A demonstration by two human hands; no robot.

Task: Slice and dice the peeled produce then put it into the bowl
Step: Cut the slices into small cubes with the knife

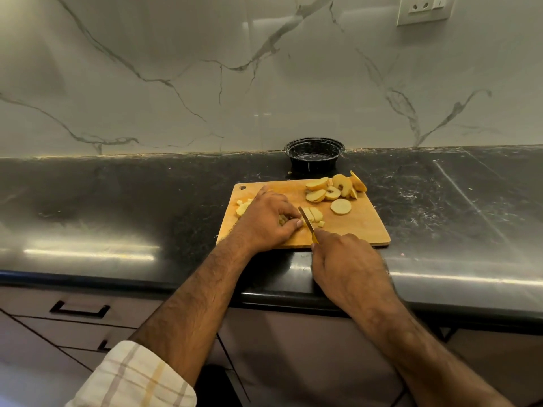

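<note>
On the rectangular wooden cutting board (pixel 352 227), the left hand (pixel 266 217) curls over pale cut fruit strips (pixel 313 215), pinning them. The right hand (pixel 342 259) grips a yellow-handled knife (pixel 307 223) beside them. Round slices (pixel 333 190) lie beyond, near the black round bowl (pixel 313 152).

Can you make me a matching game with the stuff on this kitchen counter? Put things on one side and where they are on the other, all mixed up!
Things:
1. round black plastic bowl
2. yellow-handled knife
3. round pale fruit slices
4. small diced fruit pieces

Places:
A. far right part of the wooden cutting board
B. against the marble wall, behind the board
C. board's left edge, beside the left hand
D. in the right hand

Pairs: 1-B, 2-D, 3-A, 4-C
</note>
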